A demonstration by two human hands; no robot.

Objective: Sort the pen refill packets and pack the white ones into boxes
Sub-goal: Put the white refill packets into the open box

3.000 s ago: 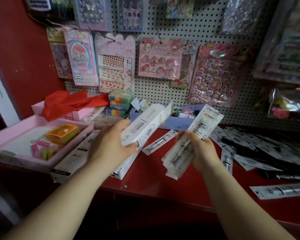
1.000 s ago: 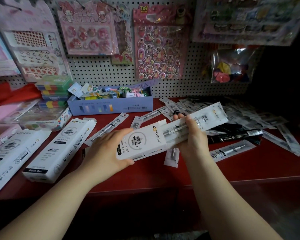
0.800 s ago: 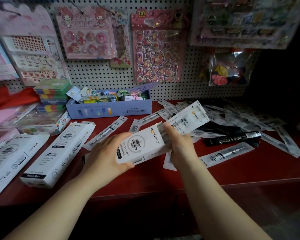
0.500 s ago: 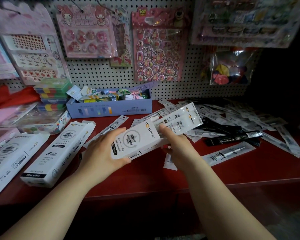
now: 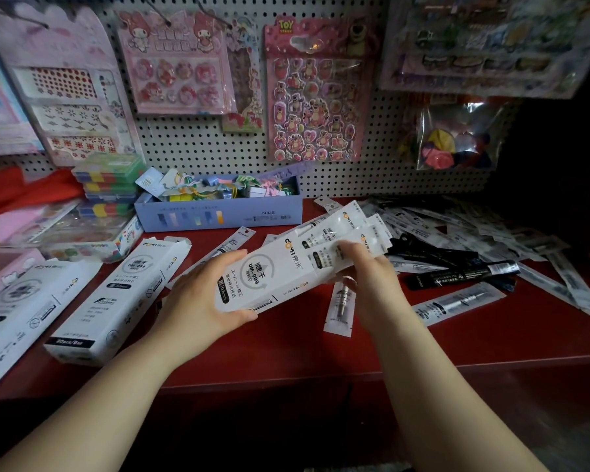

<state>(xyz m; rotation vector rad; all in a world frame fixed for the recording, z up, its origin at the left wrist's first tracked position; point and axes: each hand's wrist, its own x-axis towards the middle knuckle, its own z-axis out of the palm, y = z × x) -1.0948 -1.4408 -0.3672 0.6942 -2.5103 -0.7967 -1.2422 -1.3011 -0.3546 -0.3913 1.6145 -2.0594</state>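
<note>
Over the front edge of the red shelf (image 5: 286,342), the white box (image 5: 263,281) has swallowed more of the white packets (image 5: 351,229). The left hand (image 5: 201,301) clasps the box's closed end; the right hand (image 5: 372,284) pinches the bundle just outside its mouth. Light, slick, floppy film would likely buckle, so grip close to the opening.

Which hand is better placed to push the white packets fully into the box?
The right. The right hand holds the white packets at the open end of the box, where they stick out. The left hand grips the box near its other end, steadying it.
</note>
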